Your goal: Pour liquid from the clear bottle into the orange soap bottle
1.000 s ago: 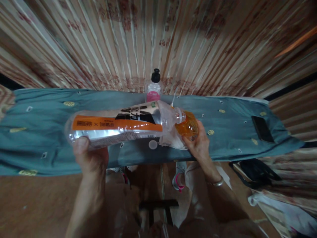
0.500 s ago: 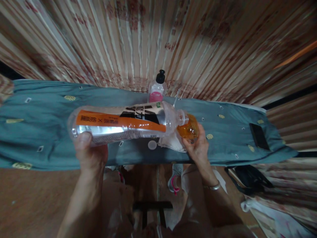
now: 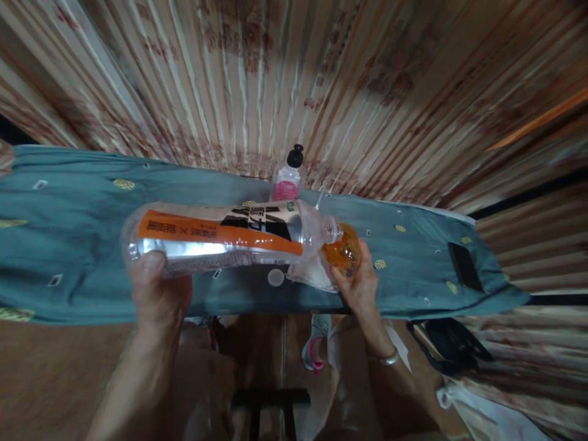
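Observation:
My left hand (image 3: pixel 158 285) is closed around the base end of a large clear plastic drink bottle (image 3: pixel 220 236) with an orange, black and silver label. The bottle lies almost level in the air, its open neck pointing right. Its mouth meets a small clear container of amber liquid (image 3: pixel 342 250), which the fingers of my right hand (image 3: pixel 361 282) grip from the right and below. Whether liquid is flowing between them I cannot tell. Below the bottle, a white cloth (image 3: pixel 315 274) and a small round whitish cap (image 3: pixel 276 277) lie on the table.
A pump bottle with a pink label (image 3: pixel 286 188) and black top stands at the back, by a pleated curtain (image 3: pixel 257 92). A dark phone (image 3: pixel 465 266) lies at the right on the green tablecloth (image 3: pixel 82 245). A black bag (image 3: pixel 452 343) sits on the floor at right.
The view has shifted slightly, so the table and its objects appear a little lower and further left. Both hands keep their hold, with the bottle's neck still at the container.

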The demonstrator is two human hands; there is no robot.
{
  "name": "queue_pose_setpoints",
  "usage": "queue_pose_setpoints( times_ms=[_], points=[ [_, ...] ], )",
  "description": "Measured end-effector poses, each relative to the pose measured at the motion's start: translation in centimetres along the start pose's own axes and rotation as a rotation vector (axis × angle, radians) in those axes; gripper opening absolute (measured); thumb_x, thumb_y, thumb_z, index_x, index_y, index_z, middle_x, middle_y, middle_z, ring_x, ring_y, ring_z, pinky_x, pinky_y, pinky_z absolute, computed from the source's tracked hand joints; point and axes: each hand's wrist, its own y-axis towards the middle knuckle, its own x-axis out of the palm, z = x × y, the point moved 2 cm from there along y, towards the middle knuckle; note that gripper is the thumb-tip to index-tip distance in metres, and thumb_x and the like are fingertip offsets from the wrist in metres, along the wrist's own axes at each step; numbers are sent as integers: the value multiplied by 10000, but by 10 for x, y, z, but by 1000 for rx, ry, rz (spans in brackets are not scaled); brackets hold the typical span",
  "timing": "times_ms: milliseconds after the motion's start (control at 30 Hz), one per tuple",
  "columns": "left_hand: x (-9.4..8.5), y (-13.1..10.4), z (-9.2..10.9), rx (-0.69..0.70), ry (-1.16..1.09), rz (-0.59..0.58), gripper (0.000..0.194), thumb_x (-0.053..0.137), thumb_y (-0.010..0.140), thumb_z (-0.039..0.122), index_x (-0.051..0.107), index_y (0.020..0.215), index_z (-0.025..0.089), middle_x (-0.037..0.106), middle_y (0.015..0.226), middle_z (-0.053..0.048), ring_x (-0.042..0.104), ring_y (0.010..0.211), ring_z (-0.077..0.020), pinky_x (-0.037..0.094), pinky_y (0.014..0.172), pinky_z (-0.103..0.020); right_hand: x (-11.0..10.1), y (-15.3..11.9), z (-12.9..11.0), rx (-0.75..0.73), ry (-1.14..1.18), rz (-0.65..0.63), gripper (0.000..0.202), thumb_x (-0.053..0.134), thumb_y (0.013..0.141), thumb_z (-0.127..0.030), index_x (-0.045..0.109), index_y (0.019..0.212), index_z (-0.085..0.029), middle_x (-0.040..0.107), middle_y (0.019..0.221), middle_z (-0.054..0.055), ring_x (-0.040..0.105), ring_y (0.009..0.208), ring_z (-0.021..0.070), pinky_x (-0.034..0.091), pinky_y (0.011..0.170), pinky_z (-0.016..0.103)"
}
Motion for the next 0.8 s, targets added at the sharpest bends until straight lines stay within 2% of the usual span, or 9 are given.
queue_pose_setpoints(
  times_ms=[133,233,333,433,600,700,800],
  points=[
    [1,0,1,-43,-4,33,612,970,460,503,817,1002,264,769,924,-9,727,984,-245,594,846,-301,-1,1,-1,29,2,-13,881,775,820,-400,419,1603,-208,672,1487,177,685,1351,367,604,1114,583],
    [7,1,5,-41,7,22,798,977,430,510,781,1176,307,780,1114,-15,723,1184,-332,616,951,-385,-2,1,-1,28,9,-4,880,774,811,-413,429,1592,-199,672,1486,180,684,1353,368,605,1109,580],
    [11,1,8,-31,22,14,861,968,456,536,752,1255,301,766,1185,-38,708,1236,-374,621,994,-447,-1,0,-1,27,13,-4,866,760,822,-408,425,1594,-205,665,1495,177,678,1357,364,598,1118,575],
    [10,0,6,-33,28,2,827,945,499,527,744,1267,293,763,1175,-54,718,1204,-384,618,1006,-488,0,-1,0,29,9,-4,850,745,835,-411,427,1596,-205,660,1504,179,672,1365,360,587,1135,572],
    [4,-1,2,-26,14,59,553,908,504,488,809,999,261,769,910,-21,755,922,-276,622,804,-342,-1,0,-1,49,0,-21,867,758,825,-444,431,1591,-206,673,1488,178,689,1345,363,603,1110,583],
    [6,0,3,-26,20,41,564,921,489,500,811,993,274,760,874,-4,750,955,-268,606,783,-309,-1,1,-1,33,1,-10,850,757,831,-438,436,1586,-211,658,1505,178,668,1374,362,594,1124,575],
    [7,0,4,-27,15,36,622,937,475,510,813,1039,280,763,888,-9,744,1002,-286,605,828,-332,0,0,0,15,6,-11,858,750,839,-426,416,1599,-208,651,1510,183,661,1379,367,588,1130,581]
  ],
)
